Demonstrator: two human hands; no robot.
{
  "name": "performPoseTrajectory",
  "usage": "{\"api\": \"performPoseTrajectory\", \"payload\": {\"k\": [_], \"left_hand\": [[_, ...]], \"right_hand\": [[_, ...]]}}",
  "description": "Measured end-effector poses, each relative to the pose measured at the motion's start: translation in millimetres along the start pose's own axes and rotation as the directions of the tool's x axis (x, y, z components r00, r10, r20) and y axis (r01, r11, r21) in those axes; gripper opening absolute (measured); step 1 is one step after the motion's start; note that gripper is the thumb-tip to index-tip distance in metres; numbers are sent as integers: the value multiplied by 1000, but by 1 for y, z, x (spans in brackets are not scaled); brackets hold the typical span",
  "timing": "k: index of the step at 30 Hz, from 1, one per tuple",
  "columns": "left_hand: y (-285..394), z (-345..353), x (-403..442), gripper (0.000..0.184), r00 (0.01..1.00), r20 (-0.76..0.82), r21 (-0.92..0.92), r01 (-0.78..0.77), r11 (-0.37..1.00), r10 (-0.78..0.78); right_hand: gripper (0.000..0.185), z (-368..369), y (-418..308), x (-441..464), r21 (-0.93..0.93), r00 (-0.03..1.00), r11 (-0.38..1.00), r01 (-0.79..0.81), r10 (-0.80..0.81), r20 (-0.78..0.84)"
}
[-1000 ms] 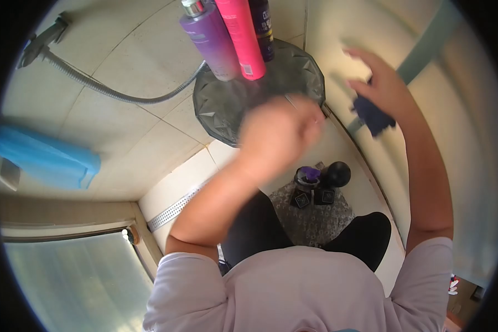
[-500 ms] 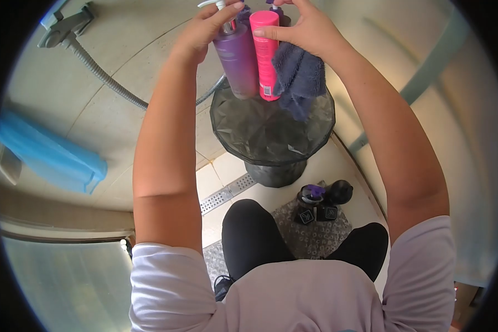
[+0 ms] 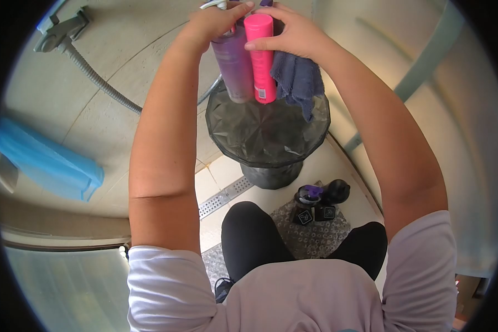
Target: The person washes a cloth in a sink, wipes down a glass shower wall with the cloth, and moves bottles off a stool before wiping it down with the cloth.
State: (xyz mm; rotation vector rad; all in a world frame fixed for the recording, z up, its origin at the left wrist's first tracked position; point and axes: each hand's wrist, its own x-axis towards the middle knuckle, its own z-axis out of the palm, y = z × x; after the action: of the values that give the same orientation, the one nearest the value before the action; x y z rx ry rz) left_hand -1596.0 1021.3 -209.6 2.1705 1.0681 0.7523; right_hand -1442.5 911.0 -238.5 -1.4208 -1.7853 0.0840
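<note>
My left hand (image 3: 216,23) is closed around the neck of a purple pump bottle (image 3: 233,66) with a white pump head. Beside it, a bright pink bottle (image 3: 261,63) stands upright, almost touching the purple one. My right hand (image 3: 296,36) curls about the pink bottle, its thumb across the front and its fingers reaching behind. A grey-blue cloth (image 3: 297,80) hangs below the right palm; how it is held is hidden. Behind the pink bottle, a darker purple-topped container (image 3: 266,3) shows only in part. The bottles stand on a dark faceted round stool (image 3: 265,135).
A shower hose (image 3: 97,80) runs from a holder at the left wall. A blue sheet-like item (image 3: 50,157) lies left. Black containers (image 3: 315,210), one with a purple part, stand on a patterned mat (image 3: 326,238) between my legs. A floor drain (image 3: 225,198) lies near the stool.
The purple and pink bottles now stand closer together. My right hand has moved slightly left and down, with the cloth hanging beside it. The whole view has shifted a little.
</note>
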Motion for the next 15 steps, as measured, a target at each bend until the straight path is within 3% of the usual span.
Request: {"api": "performPoseTrajectory", "payload": {"k": [2,4,7,11,14,15], "left_hand": [[3,1,-2,45,1000,-6,2,31,1000,-31],[-7,7,7,43,999,19,-132,-32,991,35],[-12,11,4,41,994,0,-231,-109,967,113],[-19,10,-19,45,996,-56,-268,-88,959,76],[-20,6,-47,52,952,-199,-332,-289,898,232],[-19,8,-56,48,949,-230,-358,-287,889,214]], "right_hand": [[68,-1,-6,4,6,998,999,-44,43,51],[66,-2,-8,4,-59,992,994,-97,101,72],[61,3,-6,-5,-189,999,981,-37,33,-28],[49,-11,-8,-40,23,991,999,-25,27,-133],[39,-32,-10,-68,159,981,983,-94,119,-152],[37,-38,-10,-77,230,982,969,-91,126,-140]]}}
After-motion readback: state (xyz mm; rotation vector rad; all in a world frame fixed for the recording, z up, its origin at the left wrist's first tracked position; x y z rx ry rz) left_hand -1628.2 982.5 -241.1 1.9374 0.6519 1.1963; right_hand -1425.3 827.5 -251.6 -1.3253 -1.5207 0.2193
